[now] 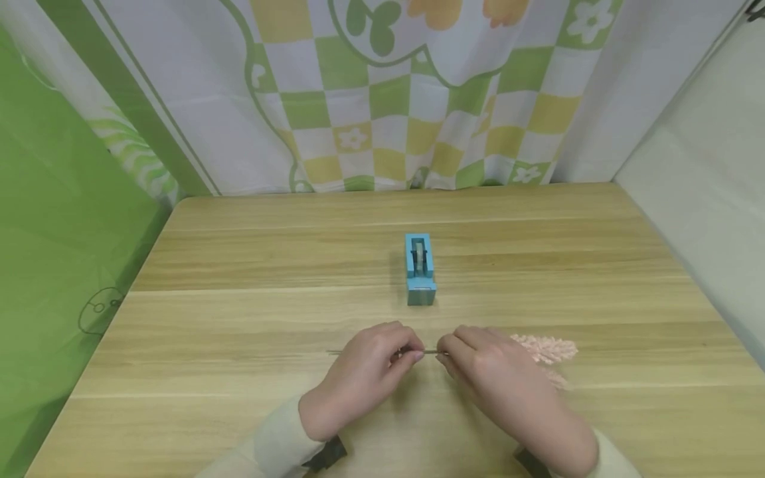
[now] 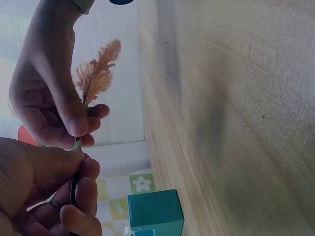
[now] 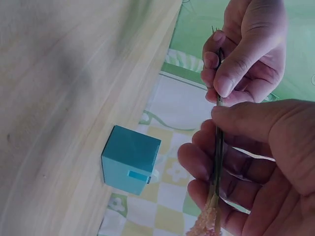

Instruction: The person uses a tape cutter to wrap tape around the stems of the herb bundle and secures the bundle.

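My left hand (image 1: pixel 370 362) and right hand (image 1: pixel 502 375) pinch a thin bundle of dark green stems (image 3: pixel 219 142) between thumbs and fingers, a short gap apart. The stems run level above the table, their bare ends sticking out left past my left hand. Pale pink flower sprigs (image 1: pixel 546 349) show beyond my right hand on the right. In the left wrist view the fluffy flower head (image 2: pixel 98 71) rises past the right hand. A paler bit of stem (image 2: pixel 78 142) lies between the two thumbs; whether something wraps it, I cannot tell.
A blue tape dispenser (image 1: pixel 421 292) with a roll in it stands on the wooden table (image 1: pixel 269 265), just beyond the hands. Behind the table's far edge hangs a checked curtain (image 1: pixel 388 99). Green cloth (image 1: pixel 54 199) lies along the left side, a pale wall (image 1: pixel 705 166) along the right.
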`<state>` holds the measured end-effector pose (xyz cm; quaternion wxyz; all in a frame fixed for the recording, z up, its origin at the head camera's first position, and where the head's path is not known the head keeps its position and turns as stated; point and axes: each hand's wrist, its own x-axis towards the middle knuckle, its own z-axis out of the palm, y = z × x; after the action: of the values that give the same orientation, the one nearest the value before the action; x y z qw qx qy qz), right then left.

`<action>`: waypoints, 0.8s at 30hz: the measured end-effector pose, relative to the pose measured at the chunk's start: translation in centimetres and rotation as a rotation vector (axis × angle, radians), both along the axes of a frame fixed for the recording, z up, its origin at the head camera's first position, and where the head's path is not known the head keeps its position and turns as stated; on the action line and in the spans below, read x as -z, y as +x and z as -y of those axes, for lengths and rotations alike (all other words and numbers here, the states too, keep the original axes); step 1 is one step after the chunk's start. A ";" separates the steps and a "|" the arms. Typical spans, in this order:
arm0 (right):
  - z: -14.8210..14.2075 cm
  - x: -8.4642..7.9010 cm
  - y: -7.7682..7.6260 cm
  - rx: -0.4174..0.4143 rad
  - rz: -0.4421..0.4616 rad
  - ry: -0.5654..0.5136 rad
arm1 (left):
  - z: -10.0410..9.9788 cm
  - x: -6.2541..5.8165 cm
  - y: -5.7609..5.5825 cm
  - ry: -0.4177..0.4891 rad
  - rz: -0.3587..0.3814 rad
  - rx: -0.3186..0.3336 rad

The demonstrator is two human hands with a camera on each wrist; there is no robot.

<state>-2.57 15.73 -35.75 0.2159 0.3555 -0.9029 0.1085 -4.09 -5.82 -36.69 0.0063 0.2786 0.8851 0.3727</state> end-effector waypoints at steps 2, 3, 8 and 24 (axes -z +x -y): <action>0.0 -0.1 0.0 0.003 0.005 0.003 | 0.0 0.0 0.0 0.001 -0.018 -0.005; 0.0 -0.1 -0.1 0.000 0.000 0.005 | 0.0 0.0 0.0 0.000 -0.026 -0.008; 0.0 0.1 -0.4 -0.024 -0.033 -0.002 | 0.0 0.1 0.0 -0.016 -0.025 -0.022; 0.4 0.5 -0.6 0.009 -0.045 0.001 | 0.2 0.2 -0.3 -0.031 0.045 -0.034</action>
<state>-3.19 15.33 -36.28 0.2364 0.3538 -0.8995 0.0991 -4.40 -5.99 -36.92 0.0242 0.2548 0.8950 0.3652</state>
